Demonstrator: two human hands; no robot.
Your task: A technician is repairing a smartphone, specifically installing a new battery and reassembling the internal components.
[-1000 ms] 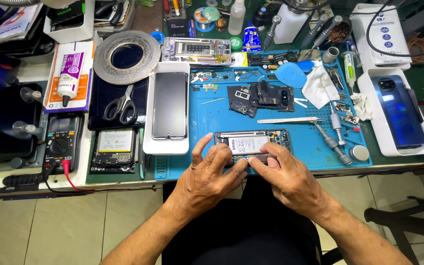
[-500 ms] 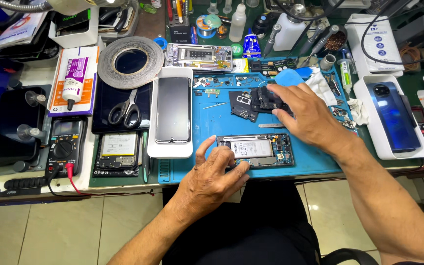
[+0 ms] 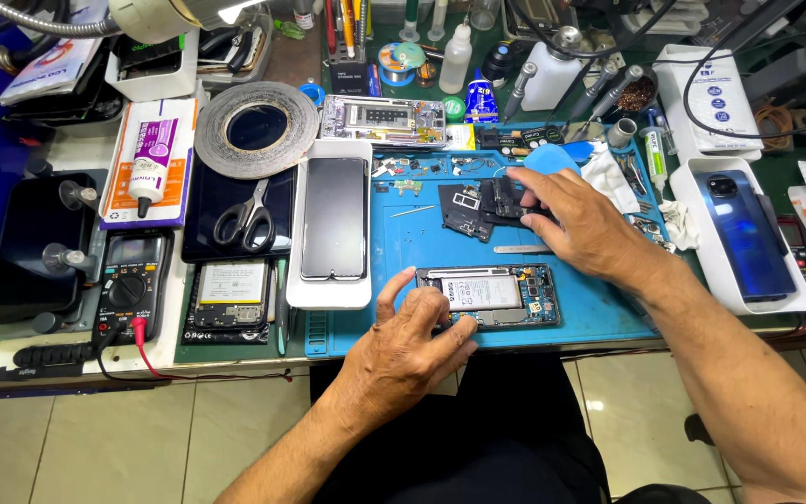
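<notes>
A: Main item? 
B: Opened phone (image 3: 489, 296), back off, battery and board showing, lying flat near the front edge of the blue mat (image 3: 599, 313).
A: Left hand?
B: Left hand (image 3: 415, 338) rests on the phone's left end and front edge, fingers spread and pressing down. Steadying it, not clamped round it.
A: Right hand?
B: Right hand (image 3: 576, 222) is further back on the mat, well apart from the left. Fingertips sit on the dark phone parts (image 3: 480, 207), loosely curled. Can't tell whether it actually pinches one.
A: Between the hands?
B: Thin metal tool (image 3: 521, 249) lies flat on the mat, just behind the phone.
A: Around the right hand?
B: Blue pick (image 3: 550, 159) just behind the fingers, white cloth (image 3: 606, 175) beside it.
A: Left of the mat?
B: White tray (image 3: 308, 286) with a dark phone screen (image 3: 333, 217) lying in it. Beyond that, scissors (image 3: 254, 217) on a dark panel, tape roll (image 3: 257, 129) behind them, glue tube (image 3: 153, 161) on its card, multimeter (image 3: 129, 287) near the front edge of the surface (image 3: 76, 149).
A: Right side?
B: Blue phone (image 3: 744, 233), back up, in another white tray, well apart from both hands.
</notes>
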